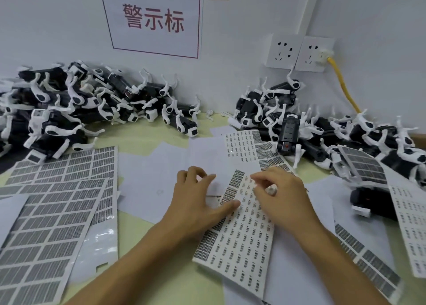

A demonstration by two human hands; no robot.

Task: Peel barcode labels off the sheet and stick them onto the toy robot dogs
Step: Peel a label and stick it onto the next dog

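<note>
Pale green tabletop (143, 138) is running up to a white wall, where a sign (153, 20) with red characters is hanging at 12 o'clock and two sockets (299, 52) are sitting at 1 o'clock, a yellow cable (343, 88) plugged into the right one. Toy dogs are lying in two heaps: one pile (69, 102) at 10 o'clock, the other pile (334, 131) at 2 o'clock. Large label sheets (53, 203) are lying overlapped at 8 o'clock, and more sheets (410, 219) are lying at 3 to 4 o'clock.

You are working on the barcode sheet (242, 247) lying just below centre, tilted, over loose backing paper (147, 180). Your left hand (196, 201) is pressing down on its upper left part, thumb (228, 206) flat on the sheet, fingers loosely bent on the paper beyond. Your right hand (283, 196) is hovering over the sheet's top edge, fingers curled, thumb and forefinger pinching together at a label (272, 190); blur is making it impossible to tell whether the label is free of the sheet.
</note>
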